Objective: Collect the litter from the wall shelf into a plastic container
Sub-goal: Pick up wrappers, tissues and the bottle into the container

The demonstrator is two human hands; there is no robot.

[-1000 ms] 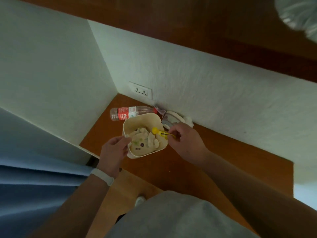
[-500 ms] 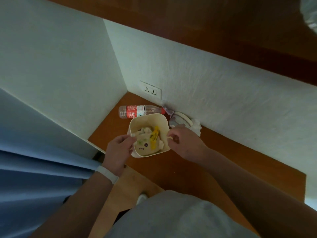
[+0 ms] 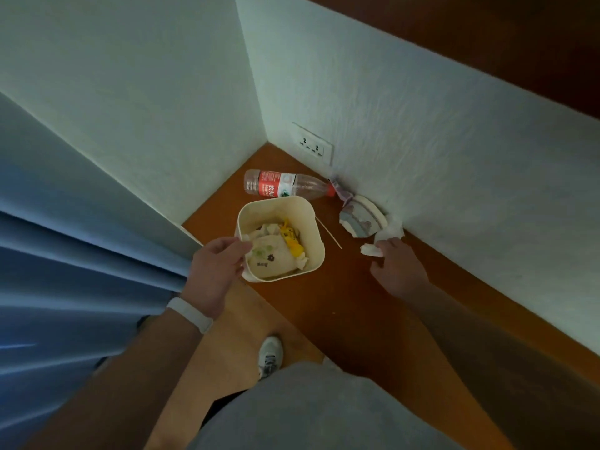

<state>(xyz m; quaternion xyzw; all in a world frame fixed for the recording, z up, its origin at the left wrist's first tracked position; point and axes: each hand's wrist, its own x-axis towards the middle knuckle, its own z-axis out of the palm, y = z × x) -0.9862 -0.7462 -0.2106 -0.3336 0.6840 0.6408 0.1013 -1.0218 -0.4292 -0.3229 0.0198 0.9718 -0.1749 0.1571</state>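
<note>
A cream plastic container (image 3: 312, 222) stands on the wooden wall shelf (image 3: 354, 306), holding crumpled paper and a yellow item (image 3: 293, 243). My left hand (image 3: 216, 271) grips its near-left rim. My right hand (image 3: 397, 269) rests on the shelf to the right, its fingers touching a crumpled white tissue (image 3: 373, 250). More white tissue (image 3: 391, 232) lies against the wall. A thin stick (image 3: 328, 233) lies beside the container. A plastic bottle (image 3: 285, 188) with a red label lies behind it. A torn patterned paper cup (image 3: 360, 220) leans in the wall corner.
White walls close the shelf at the back and left, with a socket plate (image 3: 313, 147) on the back wall. A blue curtain (image 3: 65, 271) hangs at the left. Below the shelf edge I see my shoe (image 3: 270, 355) on the floor.
My right hand dropped the yellow item into the container, then moved right to the tissue by the wall. The left hand stayed on the rim. The view shifted.
</note>
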